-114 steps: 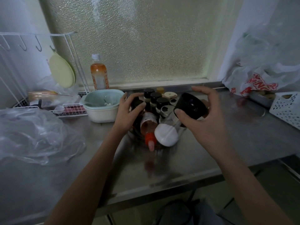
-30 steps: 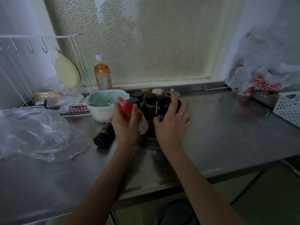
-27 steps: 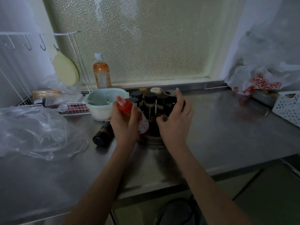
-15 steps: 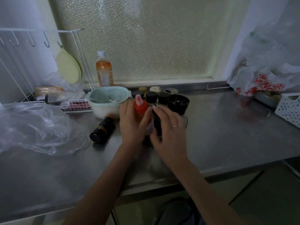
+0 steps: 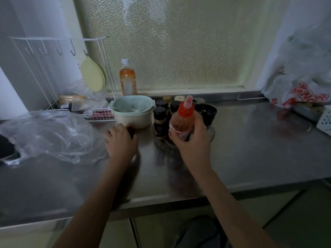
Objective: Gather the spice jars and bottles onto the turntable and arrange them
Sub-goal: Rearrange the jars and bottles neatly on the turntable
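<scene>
The right hand (image 5: 192,140) has its fingers (image 5: 198,120) wrapped around the lower body of the red-capped squeeze bottle (image 5: 183,119), holding it upright at the near edge of the turntable (image 5: 212,134); whether its base touches the tray I cannot tell. Left of it, the left hand (image 5: 120,140) curls over a dark bottle (image 5: 132,131) lying on the steel counter (image 5: 250,149), just in front of the pale green bowl (image 5: 132,111). Most of that bottle is hidden under the palm, so the grip looks closed but I cannot be sure it is firm.

On the turntable, several dark-capped spice jars (image 5: 160,122) already stand clustered, with a black grinder (image 5: 206,111) at the far right. By my reckoning the gathering is nearly done: 2 bottles remain to seat, then the arranging.
</scene>
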`<state>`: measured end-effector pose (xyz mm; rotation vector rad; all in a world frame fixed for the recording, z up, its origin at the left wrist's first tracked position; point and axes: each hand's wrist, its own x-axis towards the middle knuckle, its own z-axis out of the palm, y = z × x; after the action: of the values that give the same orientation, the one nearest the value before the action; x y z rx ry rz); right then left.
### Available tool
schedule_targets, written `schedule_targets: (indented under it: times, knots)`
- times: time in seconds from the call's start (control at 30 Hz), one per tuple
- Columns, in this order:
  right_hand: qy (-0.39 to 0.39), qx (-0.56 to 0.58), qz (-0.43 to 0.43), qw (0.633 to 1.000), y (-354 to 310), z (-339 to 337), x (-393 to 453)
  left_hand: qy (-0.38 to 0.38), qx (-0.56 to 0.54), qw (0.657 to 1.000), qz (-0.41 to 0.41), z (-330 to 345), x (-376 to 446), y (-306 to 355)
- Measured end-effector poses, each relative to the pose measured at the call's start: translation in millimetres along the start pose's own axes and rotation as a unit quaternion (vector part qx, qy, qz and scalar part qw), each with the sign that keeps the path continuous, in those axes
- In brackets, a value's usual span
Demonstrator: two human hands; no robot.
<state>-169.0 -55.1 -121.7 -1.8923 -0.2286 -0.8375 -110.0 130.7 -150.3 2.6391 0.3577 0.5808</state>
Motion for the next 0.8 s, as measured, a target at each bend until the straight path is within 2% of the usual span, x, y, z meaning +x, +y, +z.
schedule_targets:
  times: [0.03,0.1,0.27,0.33,0.47,0.57,0.8]
  knots:
    - [0.0,0.003,0.003,1.0,0.8,-1.8,-0.3,-0.041,0.025,0.999,-0.01,1.6,0.3,-4.7]
    - [0.017,-0.003,0.007,1.0,2.5,-6.8,-3.3,-0.056,0.036,0.998,0.002,-0.9,0.4,-8.7]
    - [0.049,0.041,0.051,0.997,7.0,-25.2,-15.9,0.064,-0.067,0.994,0.06,-31.3,-8.4,9.6]
    - [0.046,0.053,0.067,0.995,8.5,-29.7,-17.6,0.061,-0.111,0.986,0.107,-52.2,-13.2,27.4]
    - [0.063,0.064,0.074,0.993,11.6,-33.4,-20.7,0.0,-0.147,0.971,0.188,-75.3,-17.1,61.1]
    - [0.091,0.051,0.064,0.993,15.5,-34.6,-24.3,-0.072,-0.117,0.962,0.237,-74.4,-14.8,80.7]
    - [0.103,0.062,0.077,0.99,23.0,-39.7,-26.1,-0.163,-0.076,0.925,0.334,-79.8,-10.4,115.7]
